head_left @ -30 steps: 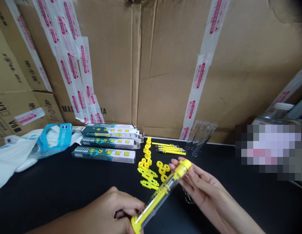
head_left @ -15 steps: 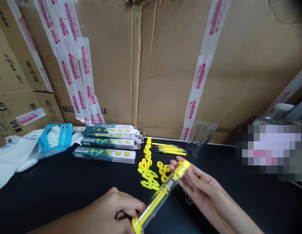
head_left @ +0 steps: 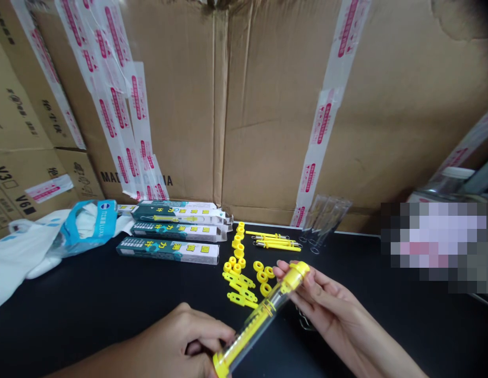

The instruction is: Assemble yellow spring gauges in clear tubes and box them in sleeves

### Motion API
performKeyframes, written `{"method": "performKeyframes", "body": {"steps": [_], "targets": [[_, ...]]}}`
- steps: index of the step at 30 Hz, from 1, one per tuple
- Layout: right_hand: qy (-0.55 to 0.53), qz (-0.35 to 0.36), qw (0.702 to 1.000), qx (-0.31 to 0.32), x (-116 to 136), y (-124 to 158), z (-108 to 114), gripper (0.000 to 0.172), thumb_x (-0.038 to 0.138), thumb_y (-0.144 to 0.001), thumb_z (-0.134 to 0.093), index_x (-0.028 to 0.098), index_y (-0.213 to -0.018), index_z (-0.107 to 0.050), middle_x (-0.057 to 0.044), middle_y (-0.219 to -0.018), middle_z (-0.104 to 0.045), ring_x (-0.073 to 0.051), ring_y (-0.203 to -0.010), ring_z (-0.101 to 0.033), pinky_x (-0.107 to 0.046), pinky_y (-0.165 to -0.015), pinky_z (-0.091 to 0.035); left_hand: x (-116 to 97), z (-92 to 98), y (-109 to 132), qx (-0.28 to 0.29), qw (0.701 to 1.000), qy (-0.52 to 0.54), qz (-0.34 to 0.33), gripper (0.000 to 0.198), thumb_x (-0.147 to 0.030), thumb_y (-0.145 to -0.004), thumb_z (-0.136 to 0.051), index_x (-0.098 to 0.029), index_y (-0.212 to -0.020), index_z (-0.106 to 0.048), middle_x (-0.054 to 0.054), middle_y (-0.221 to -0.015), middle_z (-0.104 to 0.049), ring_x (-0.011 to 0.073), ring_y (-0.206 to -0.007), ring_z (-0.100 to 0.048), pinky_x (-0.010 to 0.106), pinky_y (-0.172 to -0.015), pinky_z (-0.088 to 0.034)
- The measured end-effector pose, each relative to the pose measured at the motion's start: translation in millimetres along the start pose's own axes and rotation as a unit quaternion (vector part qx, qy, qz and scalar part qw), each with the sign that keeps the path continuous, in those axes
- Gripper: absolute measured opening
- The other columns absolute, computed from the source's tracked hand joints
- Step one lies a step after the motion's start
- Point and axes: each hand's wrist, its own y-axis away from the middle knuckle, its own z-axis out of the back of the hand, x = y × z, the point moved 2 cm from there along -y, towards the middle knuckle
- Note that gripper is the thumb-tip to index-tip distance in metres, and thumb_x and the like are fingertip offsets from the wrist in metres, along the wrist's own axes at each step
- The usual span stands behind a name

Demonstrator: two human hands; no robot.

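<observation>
A clear-tubed spring scale (head_left: pixel 255 321) with yellow end caps and a yellow inner rod slants between my two hands. My left hand (head_left: pixel 188 338) is closed around its lower end, by the yellow cap. At the upper cap, my right hand (head_left: pixel 326 296) grips with thumb and fingers. Beyond the tube lie several yellow rings (head_left: pixel 261 276), flat slotted yellow plates (head_left: pixel 239 286) and small yellow caps (head_left: pixel 238 247). Metal hooks (head_left: pixel 304 319) show partly from beneath my right hand.
Yellow rods with springs (head_left: pixel 277 241) and clear tubes (head_left: pixel 322 223) lie at the back. Printed boxes (head_left: pixel 168 251) sit to their left, beside a white and blue plastic bag (head_left: pixel 90 228). A large cardboard box (head_left: pixel 263 115) walls off the black table (head_left: pixel 97 299).
The upper end of the spring scale has dipped slightly and shifted a little right, and the tube looks turned a bit. Both hands keep their hold.
</observation>
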Motion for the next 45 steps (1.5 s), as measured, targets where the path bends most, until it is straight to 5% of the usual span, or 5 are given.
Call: {"method": "performKeyframes", "body": {"steps": [13,20,27,41,45], "targets": [[-0.024,0.01,1.0,-0.003,-6,-6,6,0.033,0.026,-0.087,-0.077,0.023,-0.119,-0.074,-0.011,-0.119,-0.077,-0.025,-0.121,-0.065,-0.035,-0.109,-0.047,2,0.9,1,0.002,1.0,0.0,-0.022,0.026,-0.023,-0.094,-0.058,-0.018,-0.114,-0.073,0.006,-0.081,-0.079,0.0144,-0.066,-0.066,0.019,-0.062,-0.045],[0.01,0.024,0.999,-0.022,-4,-5,6,0.031,0.03,-0.086,-0.078,0.019,-0.114,-0.076,-0.011,-0.12,-0.076,-0.026,-0.119,-0.067,-0.035,-0.106,-0.05,-4,3.5,2,-0.052,0.996,-0.07,-0.007,0.022,-0.015,-0.088,-0.057,-0.015,-0.069,-0.069,0.002,-0.071,-0.077,0.0103,-0.058,-0.058,0.019,-0.052,-0.034],[0.03,0.032,0.998,-0.044,-2,-3,3,0.029,0.033,-0.082,-0.081,0.017,-0.107,-0.079,-0.012,-0.112,-0.078,-0.029,-0.118,-0.067,-0.038,-0.107,-0.05,-3,8.5,0,-0.051,0.997,-0.065,-0.002,0.02,-0.017,-0.087,-0.056,-0.015,-0.075,-0.071,0.002,-0.072,-0.079,0.009,-0.05,-0.051,0.021,-0.047,-0.027],[-0.004,0.022,1.0,0.011,-6,-6,10,0.012,0.027,-0.088,-0.076,0.015,-0.086,-0.078,-0.011,-0.112,-0.078,-0.022,-0.113,-0.07,-0.029,-0.105,-0.05,-5,7.4,2,-0.035,0.998,-0.052,0.02,0.023,-0.003,-0.082,-0.052,-0.015,-0.078,-0.071,0.0,-0.082,-0.081,0.0105,-0.067,-0.065,0.017,-0.061,-0.039],[-0.04,0.014,0.999,-0.005,-7,-8,12,0.017,0.022,-0.084,-0.08,0.019,-0.101,-0.079,-0.009,-0.109,-0.079,-0.021,-0.108,-0.072,-0.027,-0.099,-0.055,-5,6.8,1,-0.033,0.998,-0.052,0.02,0.024,-0.001,-0.081,-0.052,-0.015,-0.076,-0.071,0.0,-0.08,-0.08,0.0099,-0.065,-0.064,0.017,-0.058,-0.038]]}}
